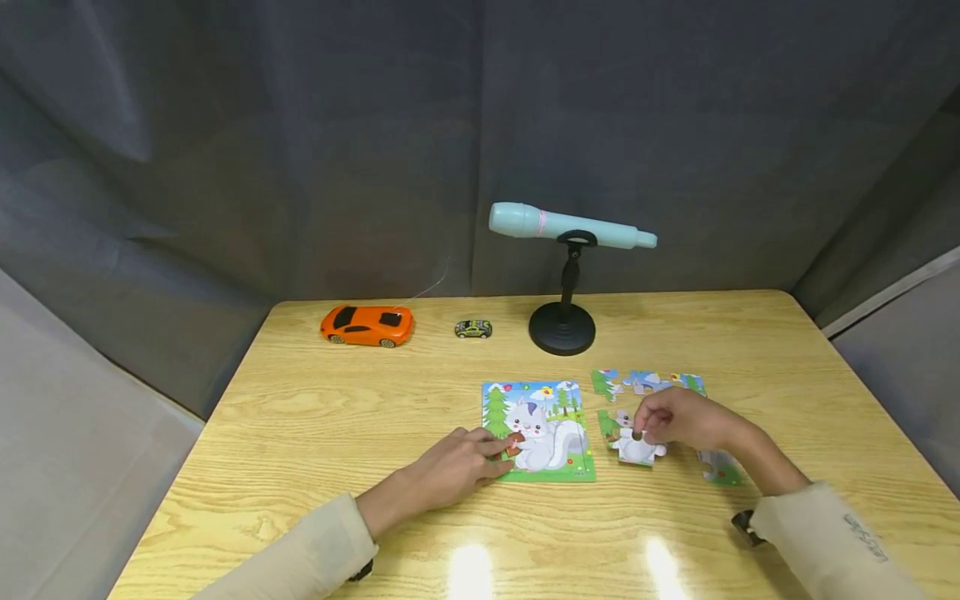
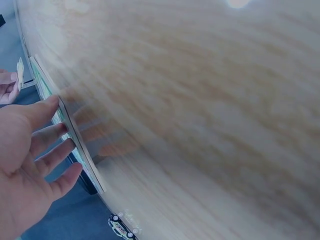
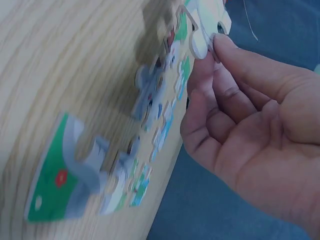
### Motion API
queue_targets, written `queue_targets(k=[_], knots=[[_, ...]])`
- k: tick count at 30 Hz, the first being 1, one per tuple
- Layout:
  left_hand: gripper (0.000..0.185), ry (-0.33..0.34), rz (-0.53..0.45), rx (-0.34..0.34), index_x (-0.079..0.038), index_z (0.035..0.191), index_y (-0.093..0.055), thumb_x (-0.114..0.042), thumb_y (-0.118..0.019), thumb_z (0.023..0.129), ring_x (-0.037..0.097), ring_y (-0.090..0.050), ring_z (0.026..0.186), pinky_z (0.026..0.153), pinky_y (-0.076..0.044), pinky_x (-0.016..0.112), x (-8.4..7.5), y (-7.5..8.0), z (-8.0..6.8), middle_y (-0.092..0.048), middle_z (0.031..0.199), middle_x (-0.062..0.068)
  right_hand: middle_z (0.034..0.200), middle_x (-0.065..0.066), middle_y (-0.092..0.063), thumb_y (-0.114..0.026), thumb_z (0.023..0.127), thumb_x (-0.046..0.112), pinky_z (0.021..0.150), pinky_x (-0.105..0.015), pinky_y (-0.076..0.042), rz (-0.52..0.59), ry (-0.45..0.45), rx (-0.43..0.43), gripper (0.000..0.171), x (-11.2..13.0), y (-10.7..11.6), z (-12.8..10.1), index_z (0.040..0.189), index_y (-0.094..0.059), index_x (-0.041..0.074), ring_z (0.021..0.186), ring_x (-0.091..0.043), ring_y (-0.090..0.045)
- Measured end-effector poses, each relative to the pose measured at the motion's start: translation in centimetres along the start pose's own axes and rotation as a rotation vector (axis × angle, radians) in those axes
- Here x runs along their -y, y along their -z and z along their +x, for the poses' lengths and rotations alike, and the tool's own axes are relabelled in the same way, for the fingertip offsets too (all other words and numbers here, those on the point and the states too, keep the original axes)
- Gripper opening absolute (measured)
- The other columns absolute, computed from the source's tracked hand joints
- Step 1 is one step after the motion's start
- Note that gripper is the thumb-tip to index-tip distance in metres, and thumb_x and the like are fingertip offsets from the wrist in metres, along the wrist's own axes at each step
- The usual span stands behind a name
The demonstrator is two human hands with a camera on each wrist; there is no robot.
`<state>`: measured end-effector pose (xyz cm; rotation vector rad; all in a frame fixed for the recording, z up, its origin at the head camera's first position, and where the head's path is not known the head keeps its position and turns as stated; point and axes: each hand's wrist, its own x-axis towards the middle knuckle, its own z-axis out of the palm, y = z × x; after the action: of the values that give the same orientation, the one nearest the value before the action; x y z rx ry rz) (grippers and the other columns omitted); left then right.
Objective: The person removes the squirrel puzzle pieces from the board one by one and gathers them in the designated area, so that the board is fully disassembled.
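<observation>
A square squirrel picture board (image 1: pixel 558 429) lies flat on the table, trees and sky along its top. At its left edge my left hand (image 1: pixel 457 467) rests with extended fingertips touching the board; in the left wrist view the thumb and fingers meet its rim. My right hand (image 1: pixel 684 417) pinches a white and grey puzzle piece (image 1: pixel 636 451) between thumb and fingers, tilted, just right of the board. Several loose puzzle pieces lie around and under that hand, among them a green corner piece (image 3: pixel 52 190) with a red flower and a tree piece (image 1: pixel 604 383).
Along the back of the wooden table (image 1: pixel 337 408) stand an orange toy car (image 1: pixel 367 326), a small patterned toy car (image 1: pixel 473 329) and a light blue toy microphone (image 1: pixel 577 227) on a black stand (image 1: pixel 562 327). A dark curtain (image 1: pixel 360 150) hangs behind.
</observation>
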<state>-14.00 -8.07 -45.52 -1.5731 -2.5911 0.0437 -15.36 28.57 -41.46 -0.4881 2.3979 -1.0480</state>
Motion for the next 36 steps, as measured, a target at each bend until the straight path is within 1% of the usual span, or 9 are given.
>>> queue_targets(k=[3, 8, 13, 17, 22, 26, 31, 36], knots=[[0.029, 0.002, -0.001, 0.004, -0.028, 0.122, -0.066, -0.028, -0.058, 0.094, 0.013, -0.06, 0.111, 0.075, -0.052, 0.027, 0.0, 0.0, 0.0, -0.057, 0.134, 0.001, 0.073, -0.003, -0.054, -0.061, 0.087, 0.003, 0.057, -0.025, -0.043, 0.001, 0.008, 0.02, 0.006, -0.4, 0.4, -0.4, 0.091, -0.065, 0.0, 0.062, -0.007, -0.044], [0.029, 0.003, -0.002, 0.007, -0.028, 0.121, -0.066, -0.028, -0.057, 0.094, 0.013, -0.06, 0.111, 0.074, -0.052, 0.027, 0.0, 0.1, 0.0, -0.057, 0.134, 0.0, 0.077, -0.005, -0.058, -0.061, 0.087, 0.001, 0.058, -0.024, -0.045, 0.005, 0.008, 0.045, 0.008, -1.2, 0.7, -1.0, 0.092, -0.065, -0.002, 0.065, -0.006, -0.047], [0.029, 0.006, -0.004, 0.018, -0.028, 0.122, -0.065, -0.027, -0.056, 0.094, 0.013, -0.059, 0.113, 0.076, -0.053, 0.027, 0.0, 0.1, 0.0, -0.056, 0.136, 0.0, 0.075, -0.005, -0.057, -0.061, 0.086, 0.001, 0.056, -0.024, -0.044, 0.039, -0.006, 0.067, 0.007, -1.9, 0.9, -1.3, 0.091, -0.065, -0.003, 0.062, -0.006, -0.046], [0.029, 0.005, -0.008, 0.015, -0.028, 0.122, -0.065, -0.027, -0.056, 0.094, 0.013, -0.059, 0.113, 0.076, -0.053, 0.027, 0.0, 0.0, -0.1, -0.056, 0.135, 0.0, 0.073, -0.004, -0.055, -0.064, 0.082, -0.002, 0.055, -0.023, -0.043, 0.035, -0.025, 0.074, 0.005, -2.1, 0.8, -1.3, 0.087, -0.064, -0.003, 0.061, -0.006, -0.046], [0.028, 0.0, -0.014, -0.002, -0.028, 0.12, -0.067, -0.028, -0.056, 0.094, 0.013, -0.06, 0.11, 0.074, -0.052, 0.026, 0.0, 0.0, 0.0, -0.058, 0.133, 0.001, 0.069, -0.002, -0.054, -0.068, 0.077, -0.004, 0.053, -0.022, -0.041, -0.006, -0.082, 0.048, 0.007, -2.1, 0.6, -1.3, 0.083, -0.065, -0.001, 0.06, -0.008, -0.046], [0.028, -0.003, -0.007, -0.001, -0.028, 0.121, -0.066, -0.028, -0.057, 0.094, 0.013, -0.06, 0.11, 0.074, -0.052, 0.026, 0.1, 0.0, 0.0, -0.058, 0.134, 0.001, 0.068, -0.002, -0.057, -0.071, 0.073, -0.005, 0.053, -0.022, -0.041, -0.066, -0.12, 0.015, 0.01, -2.0, 0.4, -1.4, 0.079, -0.065, 0.002, 0.06, -0.01, -0.046], [0.029, -0.007, 0.001, -0.001, -0.028, 0.122, -0.066, -0.028, -0.058, 0.094, 0.013, -0.061, 0.109, 0.073, -0.052, 0.026, 0.1, -0.1, 0.1, -0.058, 0.133, 0.001, 0.067, -0.003, -0.06, -0.07, 0.073, -0.006, 0.052, -0.024, -0.042, -0.089, -0.148, -0.002, 0.01, -1.9, 0.2, -1.3, 0.076, -0.067, 0.003, 0.059, -0.012, -0.048], [0.03, -0.008, -0.001, -0.003, -0.028, 0.122, -0.065, -0.028, -0.059, 0.093, 0.013, -0.061, 0.11, 0.074, -0.052, 0.026, 0.1, 0.0, 0.0, -0.058, 0.133, 0.001, 0.069, -0.002, -0.058, -0.072, 0.072, -0.004, 0.054, -0.025, -0.043, -0.133, -0.19, -0.041, 0.012, -1.6, 0.1, -1.1, 0.077, -0.067, 0.005, 0.063, -0.014, -0.048]])
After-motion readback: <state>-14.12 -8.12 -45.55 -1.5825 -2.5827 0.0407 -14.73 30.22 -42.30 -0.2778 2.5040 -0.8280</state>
